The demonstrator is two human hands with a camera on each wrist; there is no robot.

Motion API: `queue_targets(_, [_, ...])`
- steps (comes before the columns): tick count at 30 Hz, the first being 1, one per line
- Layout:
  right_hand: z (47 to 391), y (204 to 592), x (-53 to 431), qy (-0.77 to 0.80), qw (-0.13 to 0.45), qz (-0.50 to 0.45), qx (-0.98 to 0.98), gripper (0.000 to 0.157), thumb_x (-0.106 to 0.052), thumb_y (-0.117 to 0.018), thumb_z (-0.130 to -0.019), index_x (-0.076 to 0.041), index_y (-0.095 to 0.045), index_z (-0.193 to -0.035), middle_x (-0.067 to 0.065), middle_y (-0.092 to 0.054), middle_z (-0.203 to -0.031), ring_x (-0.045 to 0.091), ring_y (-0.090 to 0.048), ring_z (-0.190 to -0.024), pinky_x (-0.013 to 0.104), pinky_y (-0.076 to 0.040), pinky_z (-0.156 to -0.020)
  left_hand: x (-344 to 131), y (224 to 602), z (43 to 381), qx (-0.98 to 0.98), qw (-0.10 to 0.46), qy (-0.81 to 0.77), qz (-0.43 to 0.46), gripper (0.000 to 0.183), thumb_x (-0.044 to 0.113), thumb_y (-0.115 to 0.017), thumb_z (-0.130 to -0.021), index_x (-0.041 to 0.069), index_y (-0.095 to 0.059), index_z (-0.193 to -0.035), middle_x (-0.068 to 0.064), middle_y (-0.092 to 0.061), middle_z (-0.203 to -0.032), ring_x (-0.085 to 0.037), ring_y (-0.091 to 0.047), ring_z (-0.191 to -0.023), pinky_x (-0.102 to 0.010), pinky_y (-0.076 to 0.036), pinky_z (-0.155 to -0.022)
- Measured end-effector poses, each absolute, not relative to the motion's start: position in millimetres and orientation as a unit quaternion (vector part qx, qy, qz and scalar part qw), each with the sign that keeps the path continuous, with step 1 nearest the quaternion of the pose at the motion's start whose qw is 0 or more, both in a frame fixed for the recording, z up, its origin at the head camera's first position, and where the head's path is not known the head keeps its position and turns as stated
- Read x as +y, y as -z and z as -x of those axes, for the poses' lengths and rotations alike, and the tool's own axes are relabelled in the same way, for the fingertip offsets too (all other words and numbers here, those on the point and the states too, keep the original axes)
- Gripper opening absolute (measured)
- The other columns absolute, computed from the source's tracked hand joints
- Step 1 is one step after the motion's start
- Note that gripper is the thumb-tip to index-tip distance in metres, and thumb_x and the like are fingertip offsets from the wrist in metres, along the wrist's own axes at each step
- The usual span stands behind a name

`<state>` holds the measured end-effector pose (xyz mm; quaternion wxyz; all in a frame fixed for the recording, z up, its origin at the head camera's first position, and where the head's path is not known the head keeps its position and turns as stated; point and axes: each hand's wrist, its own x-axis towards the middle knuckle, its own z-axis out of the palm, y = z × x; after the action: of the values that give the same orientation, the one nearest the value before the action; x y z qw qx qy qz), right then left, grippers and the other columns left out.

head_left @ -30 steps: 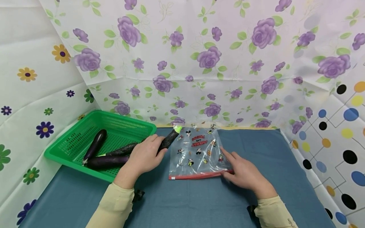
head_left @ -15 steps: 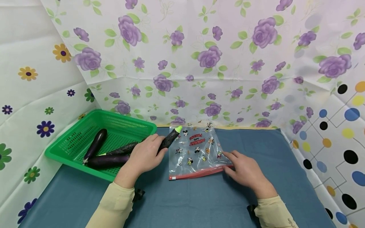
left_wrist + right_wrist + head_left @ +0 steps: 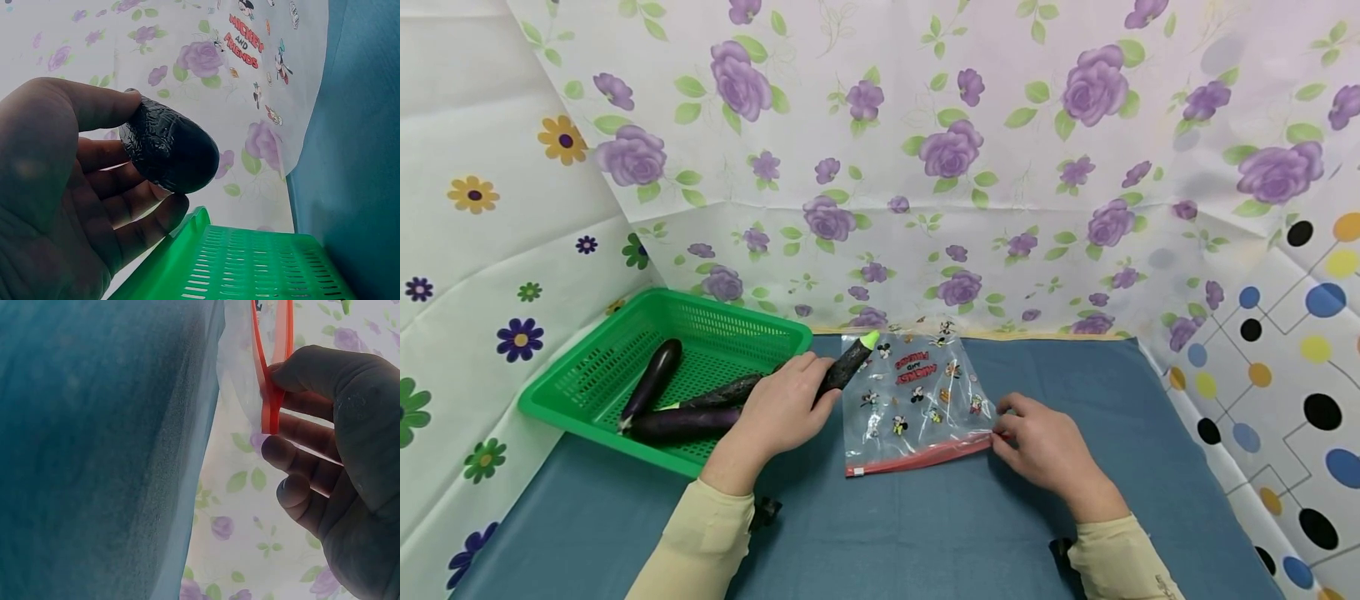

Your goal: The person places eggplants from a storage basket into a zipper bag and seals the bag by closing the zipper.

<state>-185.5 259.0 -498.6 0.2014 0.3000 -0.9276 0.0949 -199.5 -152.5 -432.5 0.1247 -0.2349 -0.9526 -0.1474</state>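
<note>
A dark, wrinkled vegetable (image 3: 848, 364) with a bright green tip sits in the left hand (image 3: 781, 410), thumb and bent fingers around it, not pressed into a full fist. Its tip crosses the near edge of the clear bag (image 3: 891, 400) lying between the hands; whether they touch, I cannot tell. That loose hold on a smooth, rounded body could let it roll or slip if tilted.

The right hand (image 3: 1047, 446) pinches just the end of the bag's red zip strip (image 3: 925, 457), its other fingers loosely bent and holding nothing. The strip's 2 sides part only slightly there, so anything pushed at the mouth could catch on the rim. With the left-hand end and its white slider (image 3: 857, 472) unheld, a pull from the right hand could drag the light bag across the surface (image 3: 880, 542).

Under and beyond the left hand, the green basket (image 3: 730, 323) carries 2 glossy eggplants (image 3: 651, 383) and another dark vegetable (image 3: 722, 392); a low wrist could knock its rim.
</note>
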Motion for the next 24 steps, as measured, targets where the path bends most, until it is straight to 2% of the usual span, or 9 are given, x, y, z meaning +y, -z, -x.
queue_targets(8, [183.6,496.4,257.2,-0.093,0.174,-0.283,-0.939,0.018,-0.019,-0.093,-0.088,-0.022,-0.077,-0.080,-0.010,-0.059,-0.078,0.004,-0.051,-0.063,0.030,-0.047,-0.056,-152.3,432.2,198.4,-0.953,0.127,0.147,0.234,0.046,0.030,-0.075,-0.109,0.002,-0.069,-0.144,-0.014,-0.071,-0.125,-0.031,-0.071,-0.110,-0.052,-0.062,-0.083])
queue_targets(13, [183.5,493.9,255.4,-0.121,0.145,-0.266,-0.945,0.031,-0.018,-0.091,-0.091,-0.025,-0.066,-0.073,-0.015,-0.048,-0.069,-0.001,-0.039,-0.055,0.027,-0.038,-0.054,-152.3,431.7,198.3,-0.953,0.129,0.145,0.233,0.046,0.029,-0.076,-0.108,0.001,-0.069,-0.144,-0.014,-0.071,-0.125,-0.032,-0.071,-0.111,-0.053,-0.062,-0.084])
queue_targets(16, [183.6,492.4,253.8,-0.148,0.133,-0.256,-0.946,0.034,-0.017,-0.090,-0.093,-0.026,-0.065,-0.072,-0.017,-0.050,-0.067,-0.002,-0.040,-0.054,0.027,-0.039,-0.053,-152.4,431.4,198.3,-0.952,0.128,0.146,0.235,0.046,0.029,-0.076,-0.108,0.001,-0.069,-0.144,-0.014,-0.071,-0.125,-0.031,-0.071,-0.111,-0.053,-0.062,-0.084])
queue_targets(24, [181.1,490.4,250.4,-0.186,0.121,-0.233,-0.947,0.027,-0.015,-0.088,-0.096,-0.023,-0.070,-0.077,-0.016,-0.054,-0.066,-0.003,-0.042,-0.054,0.026,-0.041,-0.053,-151.7,432.3,198.6,-0.948,0.134,0.151,0.246,0.044,0.029,-0.076,-0.108,0.003,-0.070,-0.143,-0.012,-0.072,-0.123,-0.029,-0.071,-0.108,-0.050,-0.062,-0.081])
